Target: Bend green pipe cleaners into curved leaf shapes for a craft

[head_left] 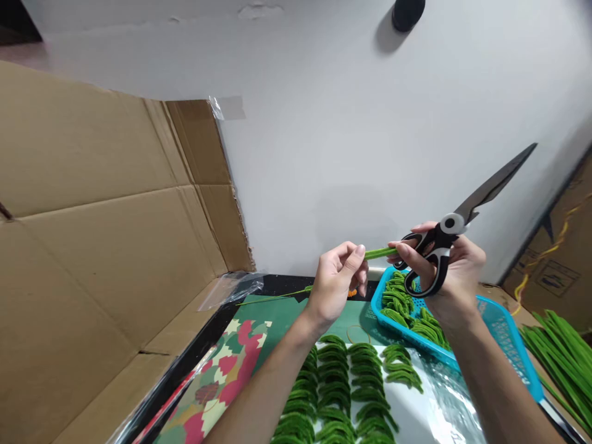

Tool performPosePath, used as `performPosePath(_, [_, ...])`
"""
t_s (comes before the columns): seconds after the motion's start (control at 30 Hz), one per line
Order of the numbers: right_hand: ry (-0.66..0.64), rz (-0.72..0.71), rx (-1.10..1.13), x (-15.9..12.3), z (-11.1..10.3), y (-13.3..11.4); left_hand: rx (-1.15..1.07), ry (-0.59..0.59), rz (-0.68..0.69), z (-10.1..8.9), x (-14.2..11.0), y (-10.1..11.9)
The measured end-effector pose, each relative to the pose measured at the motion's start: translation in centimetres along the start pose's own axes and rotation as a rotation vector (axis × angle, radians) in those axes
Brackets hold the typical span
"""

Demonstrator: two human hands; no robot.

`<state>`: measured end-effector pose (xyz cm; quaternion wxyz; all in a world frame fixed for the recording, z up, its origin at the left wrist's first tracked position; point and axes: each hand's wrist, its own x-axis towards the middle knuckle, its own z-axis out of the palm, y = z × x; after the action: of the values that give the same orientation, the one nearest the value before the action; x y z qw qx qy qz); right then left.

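My left hand (pixel 337 280) pinches one end of a short green fuzzy stem (pixel 380 252) between thumb and fingers. My right hand (pixel 446 265) grips the other end with its fingertips and also carries black and white scissors (pixel 451 231), blades closed and pointing up to the right. Both hands are raised above a blue plastic basket (pixel 504 336) holding several curved green pieces (pixel 401 301).
Rows of curved green fuzzy pieces (pixel 340 388) lie on a shiny sheet below my arms. Straight green stems (pixel 562 348) are piled at the right. A big cardboard sheet (pixel 102 246) stands at the left, a white wall behind. A patterned mat (pixel 222 376) lies at the lower left.
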<state>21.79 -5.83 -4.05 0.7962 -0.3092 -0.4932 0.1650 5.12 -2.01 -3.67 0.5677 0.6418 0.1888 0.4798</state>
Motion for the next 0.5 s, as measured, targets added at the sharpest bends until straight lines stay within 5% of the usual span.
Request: performPosePath(0.5, [-0.044,0.06,0.056,0.28,-0.51,0.39,-0.028,0.081,0.022,-0.13,-0.03,0.52])
